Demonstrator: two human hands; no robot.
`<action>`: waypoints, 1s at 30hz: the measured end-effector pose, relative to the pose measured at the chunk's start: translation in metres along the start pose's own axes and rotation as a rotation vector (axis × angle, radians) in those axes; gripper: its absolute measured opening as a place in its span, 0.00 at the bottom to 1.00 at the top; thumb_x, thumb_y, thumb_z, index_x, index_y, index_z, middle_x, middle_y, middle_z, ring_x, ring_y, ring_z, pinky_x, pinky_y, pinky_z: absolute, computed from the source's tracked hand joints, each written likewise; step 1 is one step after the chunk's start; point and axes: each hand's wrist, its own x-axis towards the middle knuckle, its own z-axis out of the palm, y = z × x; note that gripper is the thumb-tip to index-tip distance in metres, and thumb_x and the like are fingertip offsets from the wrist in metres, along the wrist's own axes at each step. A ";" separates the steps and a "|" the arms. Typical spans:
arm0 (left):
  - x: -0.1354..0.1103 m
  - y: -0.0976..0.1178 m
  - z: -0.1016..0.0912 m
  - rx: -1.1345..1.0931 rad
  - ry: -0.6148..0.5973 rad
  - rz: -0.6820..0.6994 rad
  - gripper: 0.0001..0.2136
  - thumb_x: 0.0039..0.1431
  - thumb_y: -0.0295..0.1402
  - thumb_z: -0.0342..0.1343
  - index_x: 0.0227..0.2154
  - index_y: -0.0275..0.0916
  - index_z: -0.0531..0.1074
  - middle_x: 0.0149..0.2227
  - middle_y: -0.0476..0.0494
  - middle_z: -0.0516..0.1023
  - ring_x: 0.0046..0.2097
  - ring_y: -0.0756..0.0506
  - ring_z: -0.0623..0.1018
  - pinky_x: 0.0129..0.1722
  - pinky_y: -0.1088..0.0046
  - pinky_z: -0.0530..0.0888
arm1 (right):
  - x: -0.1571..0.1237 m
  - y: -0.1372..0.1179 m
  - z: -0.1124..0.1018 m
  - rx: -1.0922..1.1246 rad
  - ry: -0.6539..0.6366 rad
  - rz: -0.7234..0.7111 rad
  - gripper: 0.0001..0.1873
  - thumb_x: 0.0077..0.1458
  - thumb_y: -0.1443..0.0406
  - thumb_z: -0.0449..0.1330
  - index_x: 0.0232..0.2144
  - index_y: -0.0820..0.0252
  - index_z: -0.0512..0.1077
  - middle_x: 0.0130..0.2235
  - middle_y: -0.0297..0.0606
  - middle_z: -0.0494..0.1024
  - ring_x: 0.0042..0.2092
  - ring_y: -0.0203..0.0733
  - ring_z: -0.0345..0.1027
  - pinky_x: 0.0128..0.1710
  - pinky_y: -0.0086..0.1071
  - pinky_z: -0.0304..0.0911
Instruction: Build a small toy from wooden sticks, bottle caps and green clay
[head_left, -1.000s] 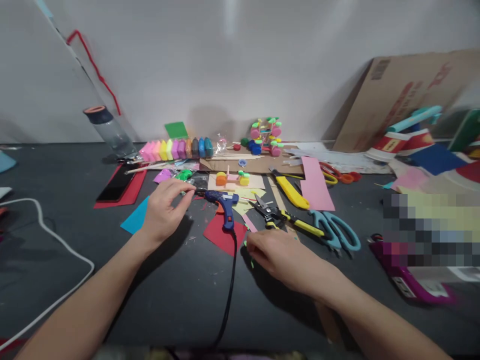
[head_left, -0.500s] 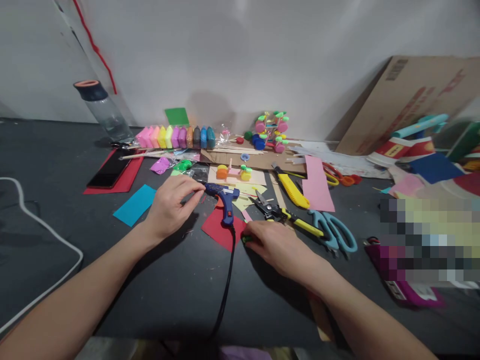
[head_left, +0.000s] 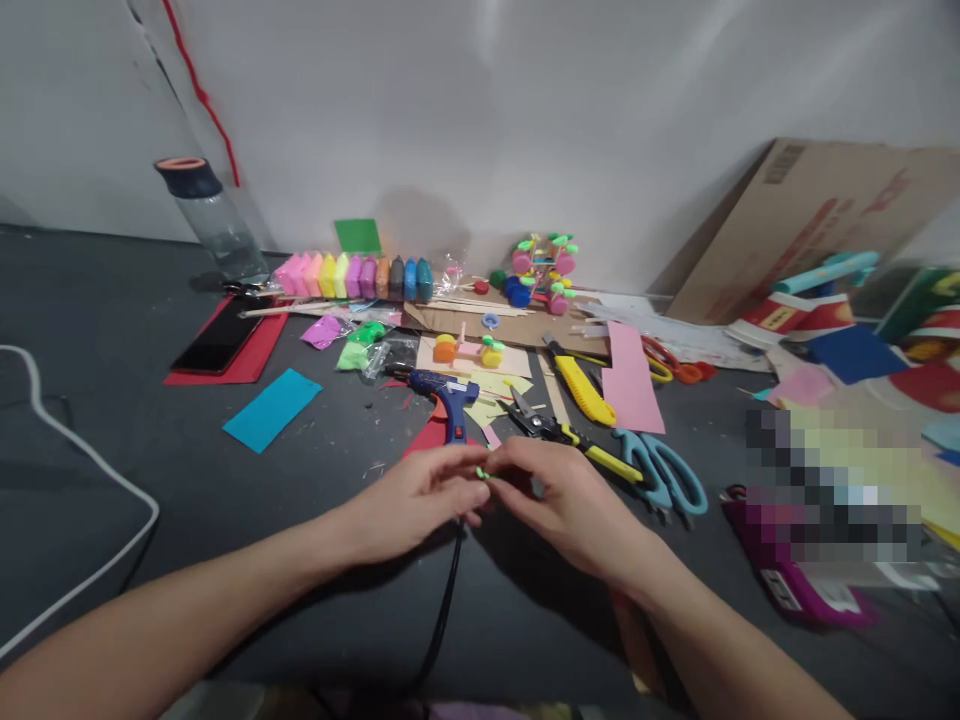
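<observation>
My left hand (head_left: 420, 500) and my right hand (head_left: 562, 500) meet above the dark table, fingertips together. Between them shows a small light-green piece (head_left: 482, 474), perhaps clay; fingers cover most of it. My right thumb and index finger pinch it, and the left fingers close around its other side. Just beyond the hands lies a blue glue gun (head_left: 450, 400), its black cord (head_left: 442, 610) running beneath them. Red paper (head_left: 426, 437) is partly under the gun. Behind it stands a small model with orange and yellow-green wheels (head_left: 469, 348).
Pliers (head_left: 547, 425), a yellow utility knife (head_left: 585, 390) and blue-handled scissors (head_left: 660, 475) lie to the right. Blue paper (head_left: 271, 408), a phone (head_left: 221, 335) and a water bottle (head_left: 217, 220) are left. Several clay packets (head_left: 360, 277) line the back. A cardboard sheet (head_left: 802, 230) leans at right.
My left hand has moved from the glue gun's tip rightward and nearer me, joining my right hand at the green piece. The glue gun stays on the table.
</observation>
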 end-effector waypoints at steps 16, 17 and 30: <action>0.007 -0.020 0.003 -0.640 0.050 -0.284 0.12 0.54 0.35 0.68 0.38 0.33 0.81 0.36 0.40 0.82 0.36 0.50 0.79 0.36 0.77 0.77 | -0.002 -0.006 0.017 0.095 0.183 -0.220 0.20 0.66 0.73 0.49 0.57 0.59 0.67 0.45 0.44 0.80 0.44 0.43 0.71 0.44 0.38 0.70; 0.007 -0.019 0.003 -0.647 0.050 -0.287 0.12 0.53 0.35 0.68 0.37 0.33 0.81 0.35 0.41 0.81 0.36 0.50 0.79 0.35 0.78 0.77 | -0.002 -0.007 0.018 0.096 0.183 -0.232 0.22 0.65 0.73 0.49 0.58 0.58 0.66 0.45 0.44 0.80 0.44 0.43 0.71 0.45 0.38 0.70; 0.009 -0.012 -0.006 -0.677 0.172 -0.327 0.04 0.60 0.27 0.58 0.34 0.33 0.77 0.25 0.49 0.71 0.23 0.54 0.73 0.19 0.84 0.65 | 0.010 0.029 -0.002 -0.088 0.270 -0.093 0.12 0.66 0.67 0.53 0.38 0.60 0.77 0.42 0.45 0.81 0.47 0.48 0.68 0.49 0.43 0.65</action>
